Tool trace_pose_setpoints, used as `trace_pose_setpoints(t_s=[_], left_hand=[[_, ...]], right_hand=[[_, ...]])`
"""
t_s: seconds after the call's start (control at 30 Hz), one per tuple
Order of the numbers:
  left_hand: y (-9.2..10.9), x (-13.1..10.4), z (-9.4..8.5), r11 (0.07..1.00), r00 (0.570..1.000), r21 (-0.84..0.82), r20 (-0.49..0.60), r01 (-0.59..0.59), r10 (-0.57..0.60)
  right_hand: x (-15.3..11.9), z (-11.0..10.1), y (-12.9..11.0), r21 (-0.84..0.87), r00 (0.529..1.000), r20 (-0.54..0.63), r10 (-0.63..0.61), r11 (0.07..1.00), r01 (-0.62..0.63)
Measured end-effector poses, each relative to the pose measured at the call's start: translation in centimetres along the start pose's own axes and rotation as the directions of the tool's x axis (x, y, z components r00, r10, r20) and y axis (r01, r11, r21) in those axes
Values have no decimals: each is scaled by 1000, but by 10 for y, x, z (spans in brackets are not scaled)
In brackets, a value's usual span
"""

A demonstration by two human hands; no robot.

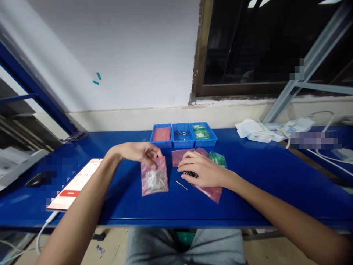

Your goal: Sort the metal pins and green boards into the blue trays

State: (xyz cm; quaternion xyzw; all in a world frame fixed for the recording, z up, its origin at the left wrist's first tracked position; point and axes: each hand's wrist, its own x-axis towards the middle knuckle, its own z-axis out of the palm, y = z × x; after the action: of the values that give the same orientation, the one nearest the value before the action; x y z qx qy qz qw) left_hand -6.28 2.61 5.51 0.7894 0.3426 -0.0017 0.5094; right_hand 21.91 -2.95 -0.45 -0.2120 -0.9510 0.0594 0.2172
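Note:
My left hand (145, 152) grips the top edge of a pink plastic bag (154, 181) with small parts inside, lying on the blue table (124, 206). To the right, my right hand (202, 169) is curled over a pile of small dark metal parts (191, 173), its palm above pink bags (212, 192). Whether its fingers hold any part is hidden. One thin metal pin (182, 185) lies between the hands. A green bag (218, 159) sits just behind my right hand.
Three joined blue bins hold pink bags (161, 134), metal tools or pins (181, 134) and green bags (201, 131) at the back. A lit phone (79, 184) with a white cable is at the left. White wrappers (255, 130) lie at the back right.

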Motion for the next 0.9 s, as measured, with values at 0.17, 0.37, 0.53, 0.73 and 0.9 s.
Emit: trace_pose_setpoints(t_s=[0.17, 0.37, 0.53, 0.73, 0.9], left_hand=[[-4, -3, -6, 999, 990, -3, -129, -52, 51], [-9, -4, -9, 996, 975, -53, -216, -69, 56], [-9, -3, -9, 997, 974, -33, -217, -74, 66], [-6, -3, -8, 996, 966, -23, -248, -83, 75], [-4, -6, -8, 991, 945, -60, -313, -122, 98]], right_hand=[[0, -2, -6, -11, 1000, -6, -3, 1000, 3], [0, 5, -26, -34, 988, 79, -134, 990, 137], [4, 9, -39, -39, 981, 101, -166, 985, 171], [5, 12, -39, -161, 992, 96, -77, 983, 92], [3, 17, -24, -217, 997, -8, 71, 974, -71]])
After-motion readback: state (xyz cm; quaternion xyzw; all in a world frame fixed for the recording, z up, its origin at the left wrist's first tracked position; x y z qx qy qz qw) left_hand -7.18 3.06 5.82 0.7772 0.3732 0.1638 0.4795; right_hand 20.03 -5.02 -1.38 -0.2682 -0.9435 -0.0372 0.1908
